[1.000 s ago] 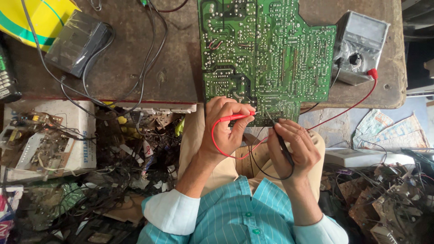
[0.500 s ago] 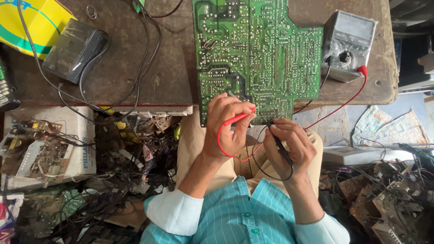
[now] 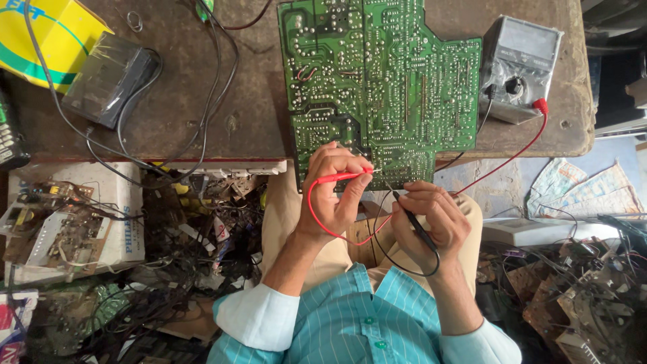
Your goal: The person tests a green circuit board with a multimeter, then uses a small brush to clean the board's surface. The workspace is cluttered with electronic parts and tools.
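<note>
- Keep the red probe [image 3: 340, 177] pinched in the left hand [image 3: 331, 192], tip pressed square on one solder joint only; bridging of neighbouring joints likely to give a false reading.
- Keep the black probe [image 3: 416, 222] gripped pen-style in the right hand [image 3: 431, 219], tip on the lower edge of the green circuit board [image 3: 384, 87].
- Steady both wrists against the lap; slipping judged the main risk on so dense a solder side.
- Route the red lead [image 3: 502, 165] and black lead [image 3: 404, 266] clear of the board face; both loops hang below the board, near the hands.
- Read the grey multimeter [image 3: 519, 67] without lifting either tip.
- Board position: flat on the desk [image 3: 202, 114], solder side up, lower edge overhanging the desk front; both hands just below that edge, left hand touching it, right hand slightly lower and to the right.
- Multimeter: just right of the board, on the desk.
- Black adapter box [image 3: 108, 77]: well left of the board, untouched.
</note>
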